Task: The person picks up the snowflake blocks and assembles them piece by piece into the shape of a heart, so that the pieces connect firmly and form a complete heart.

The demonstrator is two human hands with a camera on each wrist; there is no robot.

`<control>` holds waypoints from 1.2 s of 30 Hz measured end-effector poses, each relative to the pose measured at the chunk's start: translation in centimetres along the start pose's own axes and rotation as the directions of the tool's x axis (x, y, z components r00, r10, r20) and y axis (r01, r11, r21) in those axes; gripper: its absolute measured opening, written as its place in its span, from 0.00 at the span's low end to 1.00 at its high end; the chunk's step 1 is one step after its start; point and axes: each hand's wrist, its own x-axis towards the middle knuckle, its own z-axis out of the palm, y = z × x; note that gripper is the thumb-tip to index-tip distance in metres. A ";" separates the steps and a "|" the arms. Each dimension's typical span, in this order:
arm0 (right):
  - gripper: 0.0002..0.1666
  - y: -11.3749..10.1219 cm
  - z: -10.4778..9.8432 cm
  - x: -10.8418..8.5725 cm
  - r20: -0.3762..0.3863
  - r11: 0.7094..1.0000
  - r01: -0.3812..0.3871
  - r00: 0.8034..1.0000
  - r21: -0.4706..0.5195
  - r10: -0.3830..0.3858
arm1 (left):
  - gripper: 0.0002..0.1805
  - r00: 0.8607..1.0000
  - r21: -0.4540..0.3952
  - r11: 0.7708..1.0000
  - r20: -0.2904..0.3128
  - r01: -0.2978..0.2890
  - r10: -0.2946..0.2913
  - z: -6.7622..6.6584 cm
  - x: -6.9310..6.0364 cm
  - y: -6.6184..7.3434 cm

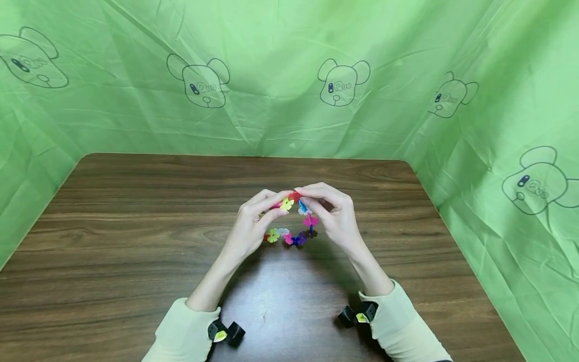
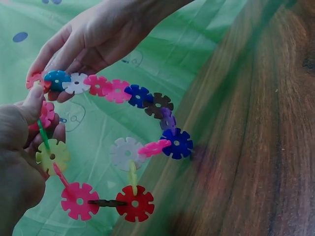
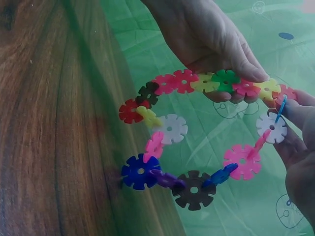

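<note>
A chain of colourful notched flower discs (image 1: 300, 237) hangs in a loop between both hands above the table. My left hand (image 1: 250, 221) pinches the discs near a yellow disc (image 1: 286, 204), thumb in front. Opposite it, my right hand (image 1: 333, 213) holds the red disc (image 1: 294, 195) and a blue disc (image 1: 303, 206) between thumb and fingers. The fingertips of both hands nearly meet at the red disc. In the left wrist view the loop's lower part includes a dark blue disc (image 2: 183, 149) and a red disc (image 2: 142, 210). A brown disc (image 3: 202, 200) hangs lowest in the right wrist view.
The brown wood-grain table (image 1: 113, 251) lies under the hands. Green cloth (image 1: 271, 130) with printed bear heads surrounds its back and sides. A small black camera (image 1: 235, 334) sits at the left wrist, another black camera (image 1: 347, 317) at the right wrist.
</note>
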 end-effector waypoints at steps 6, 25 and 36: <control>0.11 0.1 0.1 0.1 0.000 1.000 0.000 1.000 0.022 0.000 | 0.19 1.000 0.011 1.000 -0.009 0.009 -0.009 0.0 -0.1 0.1; 0.18 0.2 -0.3 0.1 0.004 0.984 -0.175 0.985 -0.011 0.175 | 0.21 0.993 0.037 0.992 -0.015 0.118 -0.117 -0.6 0.1 -0.1; 0.27 1.2 -1.5 0.3 0.175 0.933 -0.337 0.918 -0.127 0.356 | 0.21 0.979 0.023 0.987 -0.131 0.162 -0.158 -1.7 0.4 0.1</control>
